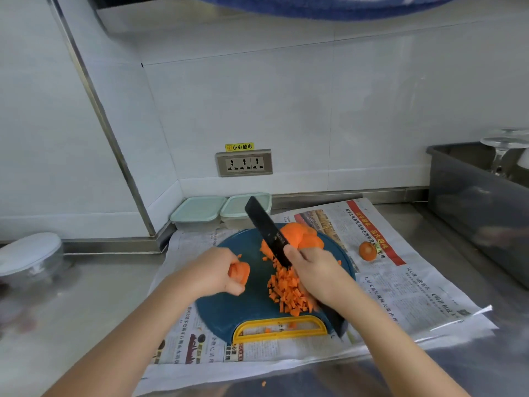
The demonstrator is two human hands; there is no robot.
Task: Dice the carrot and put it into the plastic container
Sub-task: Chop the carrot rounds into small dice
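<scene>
A round dark blue cutting board (229, 310) with a yellow handle lies on a spread newspaper (415, 296), seen from above. Two bare forearms reach in from the near side and meet over the board.

The left hand (220, 270) is over the board's left part, fingers curled round a small stack of carrot slices (240, 272). Whether the stack touches the board cannot be told.

The right hand (312, 273) is over the board's right part, fingers wrapped tightly round the handle of a black knife (266, 230). The blade is lifted and slants away toward the board's far side, while the handle's end sticks out past the wrist at the near right edge.

A heap of diced carrot (289, 293) lies on the board between the hands. Larger uncut carrot pieces (300, 236) sit at the far edge, behind the blade. A carrot end (367, 250) rests on the newspaper, right of the board. Two lidded plastic containers (197, 212) stand beyond the board's far left edge.
</scene>
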